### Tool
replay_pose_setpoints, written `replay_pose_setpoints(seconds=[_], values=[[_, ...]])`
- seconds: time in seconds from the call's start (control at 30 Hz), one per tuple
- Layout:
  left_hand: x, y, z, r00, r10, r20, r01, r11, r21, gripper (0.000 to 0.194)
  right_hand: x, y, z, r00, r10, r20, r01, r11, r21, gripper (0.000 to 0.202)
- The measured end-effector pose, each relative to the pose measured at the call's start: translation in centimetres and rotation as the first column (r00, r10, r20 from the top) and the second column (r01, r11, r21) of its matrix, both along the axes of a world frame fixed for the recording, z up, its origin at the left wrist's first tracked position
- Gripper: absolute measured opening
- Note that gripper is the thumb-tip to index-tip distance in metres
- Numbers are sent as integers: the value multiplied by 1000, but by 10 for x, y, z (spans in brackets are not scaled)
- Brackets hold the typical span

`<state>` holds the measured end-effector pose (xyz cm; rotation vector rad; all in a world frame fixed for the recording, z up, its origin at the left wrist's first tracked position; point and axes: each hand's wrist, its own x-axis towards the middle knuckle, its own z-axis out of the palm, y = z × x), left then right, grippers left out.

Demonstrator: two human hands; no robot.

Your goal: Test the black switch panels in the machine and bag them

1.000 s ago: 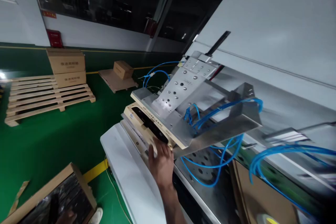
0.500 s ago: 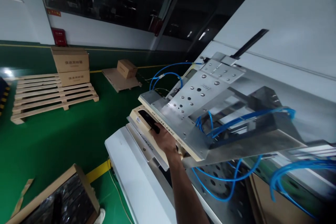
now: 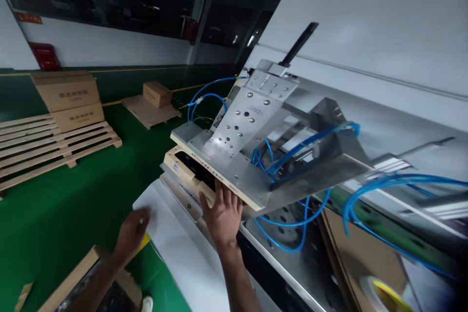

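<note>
My right hand [image 3: 222,214] has its fingers apart on the cream fixture block [image 3: 183,168], fingertips partly under the upper metal plate [image 3: 219,156]. A black part [image 3: 197,168] lies in the block's recess, beside those fingers. My left hand [image 3: 134,231] is over the left edge of the white machine housing [image 3: 175,239], blurred, with its fingers curled; whether it holds anything is too smeared to tell. A metal bracket marked 3097 [image 3: 252,107] stands on the upper plate.
Blue air hoses [image 3: 303,224] loop right of the fixture. An open carton [image 3: 87,268] with dark wrapped items stands at the lower left. Cartons [image 3: 75,97] sit on a wooden pallet [image 3: 69,148] at the far left. A tape roll [image 3: 383,295] lies at the lower right.
My left hand has come into view at the lower left. My right hand has turned palm down with its fingers spread. The whole view has shifted, so the machine sits further left.
</note>
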<state>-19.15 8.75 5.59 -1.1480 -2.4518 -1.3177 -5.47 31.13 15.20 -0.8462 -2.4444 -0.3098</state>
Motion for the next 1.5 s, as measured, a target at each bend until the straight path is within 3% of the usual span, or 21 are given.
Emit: replay_pose_setpoints(seconds=[0.07,0.17,0.27,0.33,0.47,0.6,0.8,1.5], values=[[-22,29,27,995,-37,-93,39,999,17,41,16,-2,-4,999,-42,-10,42,999,14,61],[-57,83,74,944,-171,-282,161,985,-57,42,28,-1,-9,1000,-6,17,6,1000,8,57],[-79,123,94,879,-289,-379,228,953,-198,48,28,-3,-10,1000,-12,21,13,1000,-15,59],[-86,134,92,856,-338,-392,241,930,-277,49,26,-5,-9,999,-28,28,29,999,-32,61],[-95,133,82,836,-358,-415,237,919,-316,51,20,-10,-4,998,-35,58,41,995,-93,60],[-101,131,88,826,-388,-408,240,898,-369,52,17,-13,0,996,-58,65,66,988,-137,60],[-101,129,96,827,-405,-390,234,879,-416,53,15,-18,3,993,-86,78,93,991,-98,60],[-109,132,100,825,-486,-287,349,839,-418,52,16,-19,-3,996,-65,68,69,996,-57,59]])
